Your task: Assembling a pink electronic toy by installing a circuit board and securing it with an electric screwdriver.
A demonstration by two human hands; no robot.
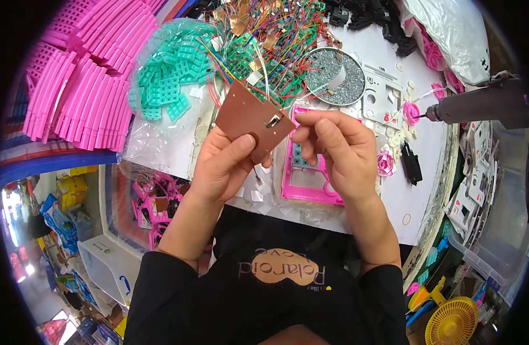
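My left hand point(218, 167) grips a brown circuit board point(241, 112) by its lower edge, thumb on top. The board is tilted, with a small slide switch near its right corner and wires rising behind its far edge. Close to that corner is my right hand point(353, 155), its fingers curled in with thumb and forefinger near each other. Whatever it may pinch is too small to make out. Below both hands a pink plastic casing point(313, 194) lies on the table, partly hidden by my right hand, with a teal rubber keypad point(299, 156) in it.
A heap of wired green boards point(264, 52) and a bag of teal keypads point(169, 77) lie beyond. Pink casings point(86, 98) are stacked far left. A round tin of screws point(336, 75) stands beyond my right hand; a power screwdriver point(477, 109) hangs at right.
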